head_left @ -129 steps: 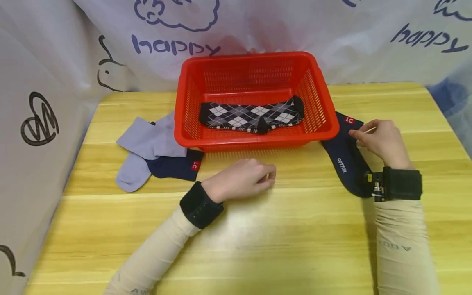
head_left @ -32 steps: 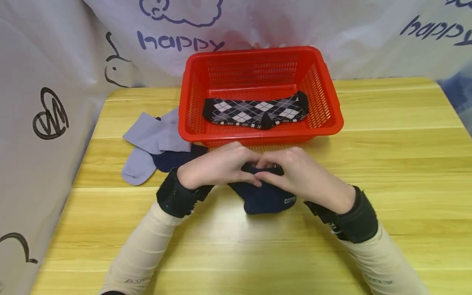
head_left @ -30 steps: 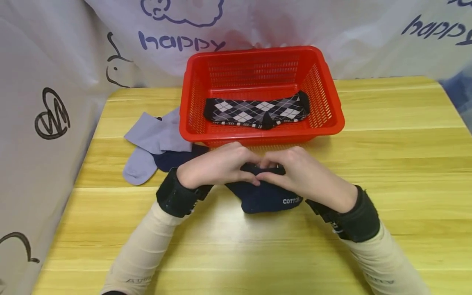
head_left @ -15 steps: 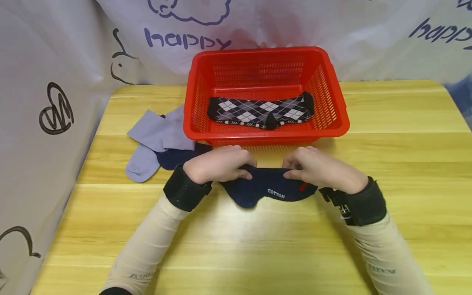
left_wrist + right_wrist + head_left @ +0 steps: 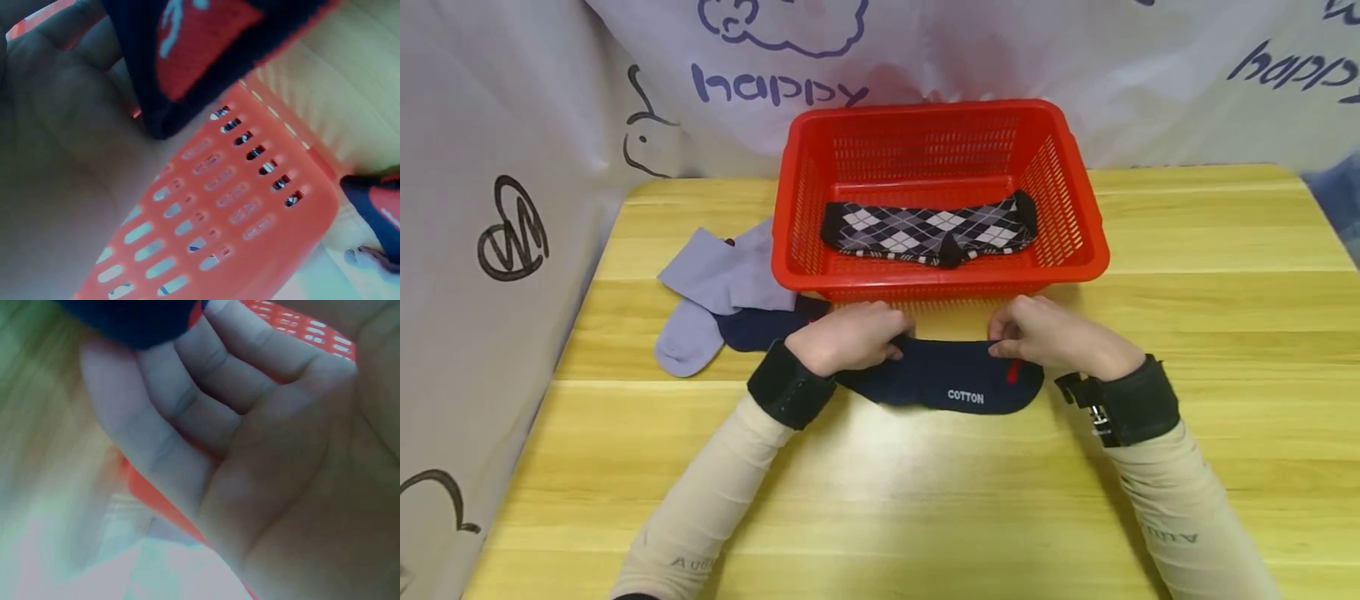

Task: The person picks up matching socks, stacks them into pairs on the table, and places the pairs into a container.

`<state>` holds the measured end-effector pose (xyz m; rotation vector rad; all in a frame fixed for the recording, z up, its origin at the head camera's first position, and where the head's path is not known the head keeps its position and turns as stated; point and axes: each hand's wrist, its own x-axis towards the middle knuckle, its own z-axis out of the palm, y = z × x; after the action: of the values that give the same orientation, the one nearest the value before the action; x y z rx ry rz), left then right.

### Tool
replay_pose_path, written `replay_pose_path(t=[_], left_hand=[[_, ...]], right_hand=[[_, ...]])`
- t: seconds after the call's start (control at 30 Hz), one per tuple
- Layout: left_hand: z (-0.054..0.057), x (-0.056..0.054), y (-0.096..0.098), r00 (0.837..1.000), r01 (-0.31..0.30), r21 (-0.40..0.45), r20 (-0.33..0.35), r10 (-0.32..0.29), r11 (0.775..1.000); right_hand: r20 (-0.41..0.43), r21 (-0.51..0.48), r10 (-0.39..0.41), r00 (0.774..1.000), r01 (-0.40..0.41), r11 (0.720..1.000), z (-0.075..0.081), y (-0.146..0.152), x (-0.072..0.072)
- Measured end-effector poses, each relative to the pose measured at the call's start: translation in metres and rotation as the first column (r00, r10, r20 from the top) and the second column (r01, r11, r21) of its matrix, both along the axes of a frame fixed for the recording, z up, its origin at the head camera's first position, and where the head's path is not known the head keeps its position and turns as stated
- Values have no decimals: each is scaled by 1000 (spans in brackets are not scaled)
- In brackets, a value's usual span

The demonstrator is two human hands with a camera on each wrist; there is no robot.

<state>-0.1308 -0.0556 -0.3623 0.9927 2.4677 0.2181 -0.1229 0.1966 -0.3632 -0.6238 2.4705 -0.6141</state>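
A navy sock (image 5: 932, 379) with white "COTTON" lettering and a red patch stretches sideways between both hands, in front of the basket. My left hand (image 5: 853, 337) pinches its left part, and that end is partly hidden by the hand. At the upper right edge, beside the red patch, my right hand (image 5: 1037, 333) pinches it between thumb and fingers. The left wrist view shows the sock's red label (image 5: 200, 50) close by the left palm. In the right wrist view, navy fabric (image 5: 137, 319) lies at the curled fingertips.
Just behind the hands stands a red plastic basket (image 5: 940, 286) with an argyle sock (image 5: 925, 232) inside. Light grey socks (image 5: 722, 271) lie over another navy sock (image 5: 760, 327) left of the basket. A white cloth (image 5: 1000, 50) hangs behind the wooden table (image 5: 880, 517).
The right hand has brought the navy sock from right of the basket to the front middle, where the left hand took hold too. The hands, close together a second ago, have since spread apart, straightening it.
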Motion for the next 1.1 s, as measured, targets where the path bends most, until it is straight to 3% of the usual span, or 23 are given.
replay_pose_path(t=[0.3,0.5,0.63,0.87,1.1], left_hand=[[-5,7,-1,1000,-5,16,-16,5,1000],[3,16,7,998,48,60,-54,-44,997],[7,20,12,997,71,89,-22,-69,994],[0,19,15,996,16,21,88,-18,1000],[-8,14,18,998,-15,-9,54,15,1000]], right_hand=[[-32,37,-25,999,26,999,-6,6,3],[-97,33,-44,994,48,998,-4,7,6],[-113,30,-72,991,76,997,1,3,7],[-23,57,-12,1000,14,998,2,-8,10],[-34,106,-15,999,19,994,-3,-11,6]])
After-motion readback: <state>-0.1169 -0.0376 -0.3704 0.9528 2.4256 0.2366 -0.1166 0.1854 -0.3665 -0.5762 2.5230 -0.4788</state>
